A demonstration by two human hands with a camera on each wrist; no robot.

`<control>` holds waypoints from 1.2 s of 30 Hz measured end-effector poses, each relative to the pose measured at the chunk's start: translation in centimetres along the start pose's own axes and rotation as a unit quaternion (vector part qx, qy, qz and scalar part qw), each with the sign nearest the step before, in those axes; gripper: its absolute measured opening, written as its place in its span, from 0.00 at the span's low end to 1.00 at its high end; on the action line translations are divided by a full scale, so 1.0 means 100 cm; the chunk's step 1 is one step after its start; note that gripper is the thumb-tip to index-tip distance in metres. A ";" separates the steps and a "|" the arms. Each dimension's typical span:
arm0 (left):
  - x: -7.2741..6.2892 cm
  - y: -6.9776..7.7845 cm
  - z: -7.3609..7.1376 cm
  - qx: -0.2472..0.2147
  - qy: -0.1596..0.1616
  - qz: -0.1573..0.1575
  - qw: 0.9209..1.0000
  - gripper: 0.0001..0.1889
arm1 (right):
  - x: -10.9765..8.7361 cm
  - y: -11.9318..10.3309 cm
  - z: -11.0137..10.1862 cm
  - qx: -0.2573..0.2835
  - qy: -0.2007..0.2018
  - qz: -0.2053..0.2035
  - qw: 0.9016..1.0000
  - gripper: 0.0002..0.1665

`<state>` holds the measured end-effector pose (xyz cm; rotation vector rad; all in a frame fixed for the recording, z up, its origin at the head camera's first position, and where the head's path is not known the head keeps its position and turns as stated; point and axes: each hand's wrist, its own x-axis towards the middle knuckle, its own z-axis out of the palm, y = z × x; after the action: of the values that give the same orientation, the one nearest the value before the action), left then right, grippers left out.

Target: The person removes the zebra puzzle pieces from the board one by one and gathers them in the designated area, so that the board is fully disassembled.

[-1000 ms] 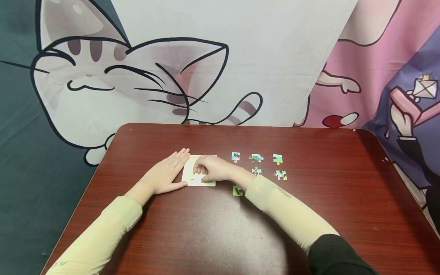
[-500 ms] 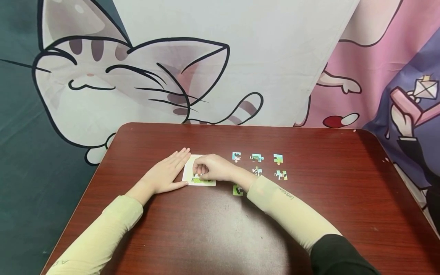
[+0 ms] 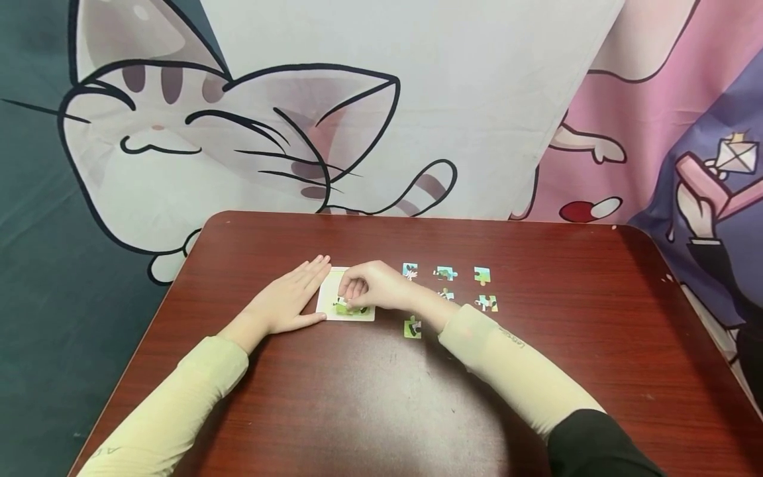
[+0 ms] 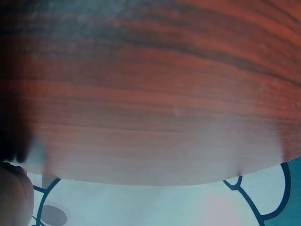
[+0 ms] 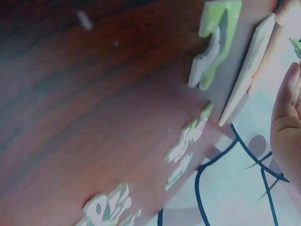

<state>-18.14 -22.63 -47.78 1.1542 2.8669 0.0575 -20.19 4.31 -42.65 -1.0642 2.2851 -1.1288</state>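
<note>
My left hand (image 3: pixel 289 298) lies with straight fingers along the left edge of a flat white puzzle tray (image 3: pixel 326 291), its thumb at the lower left corner. Over the tray, my right hand (image 3: pixel 381 285) has curled fingers and pinches a small green-and-white puzzle piece (image 3: pixel 342 303) between thumb and fingertips. A bit of the same piece (image 5: pixel 296 44) shows at the fingertips in the right wrist view. Green printed puzzle pieces (image 3: pixel 357 311) show along the lower part of the tray, partly covered by the hand. The left wrist view has mostly bare tabletop.
Right of the tray, several loose puzzle pieces (image 3: pixel 481 275) lie in rough rows on the dark red wooden table (image 3: pixel 381 391). The nearest loose piece (image 3: pixel 412 328) lies just below my right wrist. A cartoon cat cloth (image 3: pixel 477 99) hangs behind the table's far edge.
My right hand has lifted slightly up and to the right, and more of the green area low in the tray shows. The left hand has stayed in place.
</note>
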 end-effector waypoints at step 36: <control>-0.001 0.000 -0.001 0.008 0.009 0.008 1.000 0.51 | -0.145 0.037 -0.047 -0.038 0.052 0.091 0.994 0.05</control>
<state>-18.12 -22.71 -47.71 1.1858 2.8794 0.0451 -15.48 19.33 -42.70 -0.8205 2.4671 -1.0539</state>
